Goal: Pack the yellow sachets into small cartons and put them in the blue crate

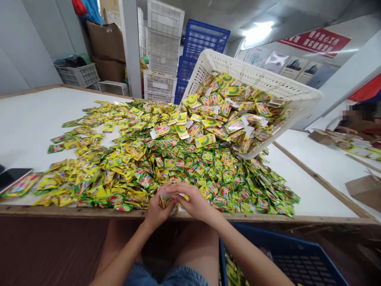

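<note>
At the table's front edge my left hand (157,208) is closed around a small yellow carton (164,203) with a white flap showing at its top. My right hand (192,201) curls over the carton from the other side, thumb and fingers pinching near the flap; whether anything else is in those fingers is hidden. Small glossy sachets (119,174), yellow and green with red pictures, lie heaped around and beyond both hands. Behind the heap a tilted white basket (297,89) spills many flat yellow cartons (205,140) onto the sachets.
A blue crate (309,250) holding yellow packs stands below the table edge at my right. A phone (13,178) lies at the table's left. Stacked white crates (165,35) and blue crates (206,37) stand behind. Part of another person (357,119) shows at the far right.
</note>
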`<action>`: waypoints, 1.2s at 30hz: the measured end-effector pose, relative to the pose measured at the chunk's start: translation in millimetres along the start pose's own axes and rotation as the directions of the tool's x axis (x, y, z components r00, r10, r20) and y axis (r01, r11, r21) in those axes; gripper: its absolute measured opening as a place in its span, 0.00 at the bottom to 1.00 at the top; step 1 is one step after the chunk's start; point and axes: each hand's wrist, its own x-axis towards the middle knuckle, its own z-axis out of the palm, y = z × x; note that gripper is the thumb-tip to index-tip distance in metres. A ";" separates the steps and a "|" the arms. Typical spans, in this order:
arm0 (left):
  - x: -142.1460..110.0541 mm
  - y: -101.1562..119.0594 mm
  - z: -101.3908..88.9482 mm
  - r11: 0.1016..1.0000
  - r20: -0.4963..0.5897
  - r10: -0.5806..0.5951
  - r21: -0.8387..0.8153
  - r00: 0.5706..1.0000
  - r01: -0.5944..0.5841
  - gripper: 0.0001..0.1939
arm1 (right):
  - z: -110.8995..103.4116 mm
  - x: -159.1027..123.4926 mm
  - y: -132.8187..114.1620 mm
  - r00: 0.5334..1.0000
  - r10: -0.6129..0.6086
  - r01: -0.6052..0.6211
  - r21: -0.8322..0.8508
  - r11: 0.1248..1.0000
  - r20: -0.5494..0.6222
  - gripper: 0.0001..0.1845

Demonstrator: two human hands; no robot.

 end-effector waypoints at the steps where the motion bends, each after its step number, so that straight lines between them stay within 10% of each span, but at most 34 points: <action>1: -0.7 -2.4 0.3 0.999 -0.039 -0.052 -0.003 0.998 0.052 0.20 | 2.0 -1.7 6.1 0.999 0.026 -0.026 -0.007 1.000 -0.044 0.12; 8: 2.8 -0.8 1.0 0.981 -0.234 -0.190 -0.074 0.953 0.177 0.20 | 18.0 -50.4 69.4 0.887 0.292 -0.430 -0.408 0.805 -0.358 0.18; 12: 5.3 3.4 1.0 0.987 -0.175 -0.154 -0.075 0.972 0.142 0.20 | 35.5 -68.2 75.1 0.887 0.341 -0.450 -0.425 0.785 -0.310 0.09; 16: 4.2 -2.4 0.4 0.976 -0.193 -0.211 -0.096 0.958 0.196 0.20 | 4.4 -66.7 72.9 0.892 0.327 -0.416 -0.280 0.865 -0.313 0.04; 23: 3.2 -7.1 -0.1 0.974 -0.198 -0.221 -0.089 0.955 0.207 0.20 | -104.8 -102.3 100.7 0.587 0.601 -0.588 0.225 0.777 -0.542 0.19; 28: 2.5 -8.8 0.1 0.968 -0.197 -0.250 -0.070 0.948 0.241 0.19 | -107.5 -145.2 108.0 0.461 0.717 -0.644 0.359 0.676 -0.523 0.22; 31: 3.0 -9.7 0.2 0.969 -0.207 -0.246 -0.035 0.947 0.244 0.19 | -98.4 -157.3 111.8 0.496 0.678 -0.695 0.219 0.684 -0.543 0.21; 36: 2.7 -9.8 0.5 0.971 -0.188 -0.240 -0.041 0.952 0.236 0.19 | -105.2 -141.8 119.2 0.782 0.437 -0.619 -0.473 0.627 -0.444 0.14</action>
